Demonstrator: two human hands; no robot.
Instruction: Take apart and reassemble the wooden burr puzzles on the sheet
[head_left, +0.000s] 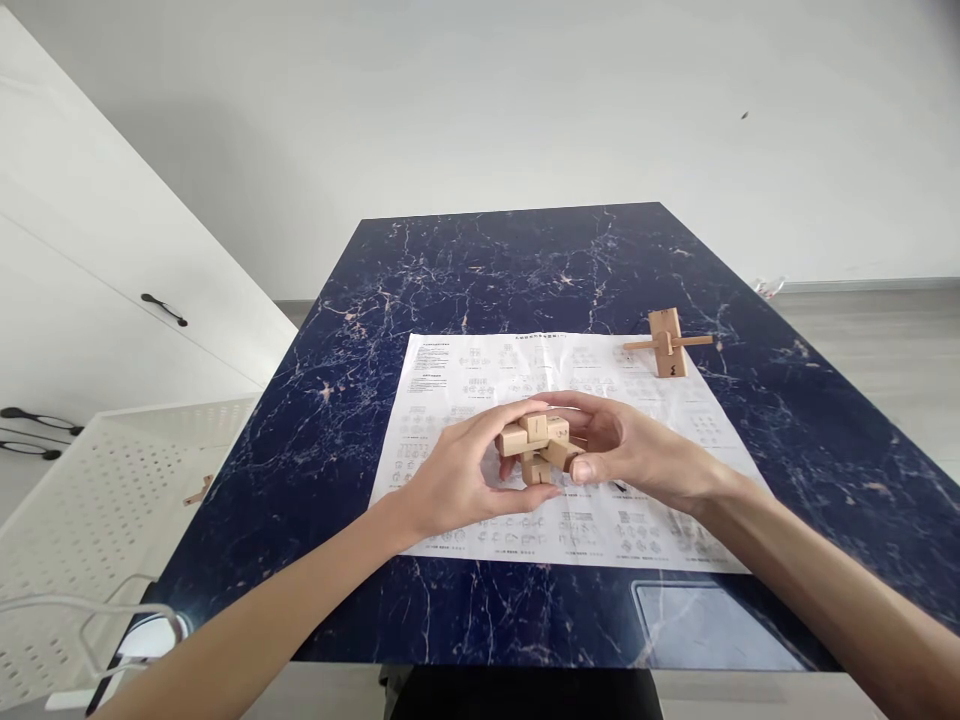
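Note:
A wooden burr puzzle [535, 430] of several interlocked light blocks is held between both hands above a printed sheet. My left hand [465, 465] grips it from the left, thumb along its near lower side and fingers over the far side. From the right, my right hand [619, 445] closes on it, thumb at the end of a block that sticks out toward the lower right. Some right fingers are hidden behind the puzzle. The instruction sheet [442, 400] beneath is creased and covered with small diagrams and text.
At the sheet's upper right corner stands another wooden puzzle [666, 345] with crossing flat pieces. All this is on a dark blue marbled table [480, 270]. White cabinets [112, 250] and a perforated white panel [112, 500] flank its left side. A transparent rectangle [709, 625] lies at the near edge.

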